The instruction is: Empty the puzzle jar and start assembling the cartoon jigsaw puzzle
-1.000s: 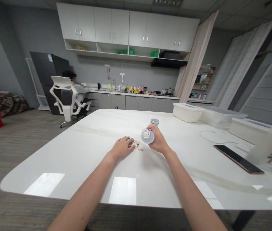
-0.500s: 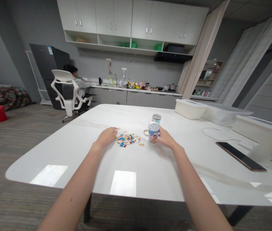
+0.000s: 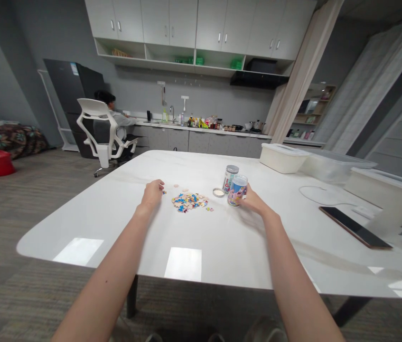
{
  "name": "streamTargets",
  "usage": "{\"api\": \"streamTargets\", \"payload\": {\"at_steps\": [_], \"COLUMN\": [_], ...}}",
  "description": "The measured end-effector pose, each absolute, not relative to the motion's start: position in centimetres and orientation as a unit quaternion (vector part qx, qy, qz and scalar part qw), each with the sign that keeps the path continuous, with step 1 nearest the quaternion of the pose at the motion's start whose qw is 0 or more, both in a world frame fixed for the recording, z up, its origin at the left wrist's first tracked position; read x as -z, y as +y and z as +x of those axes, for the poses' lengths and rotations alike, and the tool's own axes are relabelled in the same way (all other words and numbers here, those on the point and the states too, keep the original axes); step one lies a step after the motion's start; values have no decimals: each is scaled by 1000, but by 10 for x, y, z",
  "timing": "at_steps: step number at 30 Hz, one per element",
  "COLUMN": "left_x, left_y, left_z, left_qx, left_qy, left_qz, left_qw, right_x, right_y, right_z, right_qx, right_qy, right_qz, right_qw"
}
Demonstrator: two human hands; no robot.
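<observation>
A loose pile of small jigsaw pieces point(image 3: 189, 202) lies on the white table point(image 3: 222, 242), with a few strays around it. Left of the pile is my left hand point(image 3: 154, 192), fingers bent together over the tabletop; a small piece point(image 3: 164, 192) shows by its fingertips. My right hand point(image 3: 252, 199) wraps round the right side of a clear-topped, colourfully printed can point(image 3: 237, 191). Just behind it stands a second can point(image 3: 229, 178) with a silver top. A round metal-rimmed lid point(image 3: 218, 192) lies flat to the left of the cans.
A black tablet point(image 3: 354, 227) and a white cable point(image 3: 320, 197) lie at the right. White boxes point(image 3: 282, 158) and a clear bin point(image 3: 336, 166) line the right back. Beyond the table, a person point(image 3: 120, 121) sits on a white chair point(image 3: 97, 128) near the counter.
My right hand has moved right with the printed can, uncovering more of the can behind and the lid. My left hand has drawn left, away from the pile.
</observation>
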State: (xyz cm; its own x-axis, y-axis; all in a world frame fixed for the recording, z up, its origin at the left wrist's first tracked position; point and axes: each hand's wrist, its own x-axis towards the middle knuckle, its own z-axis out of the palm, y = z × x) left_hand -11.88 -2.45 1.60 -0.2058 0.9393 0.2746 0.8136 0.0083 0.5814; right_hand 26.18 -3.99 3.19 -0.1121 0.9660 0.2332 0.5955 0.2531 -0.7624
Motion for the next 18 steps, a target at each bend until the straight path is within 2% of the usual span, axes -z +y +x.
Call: {"api": "streamTargets", "payload": {"at_steps": [3, 6, 9, 13, 16, 18], "left_x": [-17, -17, -14, -12, -16, -19], "left_y": [-25, -25, -23, -20, -21, -23], "left_z": [-115, -109, -100, -85, -79, -77], "left_qx": [-336, -332, -300, -203, -181, -175], "left_qy": [683, 674, 647, 581, 570, 568], "left_qz": [637, 654, 701, 788, 801, 804], "left_qw": [125, 88, -2, -3, 2, -2], "right_x": [-31, -35, -46, -60, -59, -51], "right_y": [-37, -36, -42, -59, -67, -67], "right_z": [269, 275, 272, 244, 208, 183], "right_qx": [-307, -269, -115, 109, 125, 73], "right_qy": [-686, -667, -665, -649, -712, -781], "right_qz": [-530, -526, -515, -452, -407, -385], "right_qw": [393, 455, 529, 603, 558, 487]}}
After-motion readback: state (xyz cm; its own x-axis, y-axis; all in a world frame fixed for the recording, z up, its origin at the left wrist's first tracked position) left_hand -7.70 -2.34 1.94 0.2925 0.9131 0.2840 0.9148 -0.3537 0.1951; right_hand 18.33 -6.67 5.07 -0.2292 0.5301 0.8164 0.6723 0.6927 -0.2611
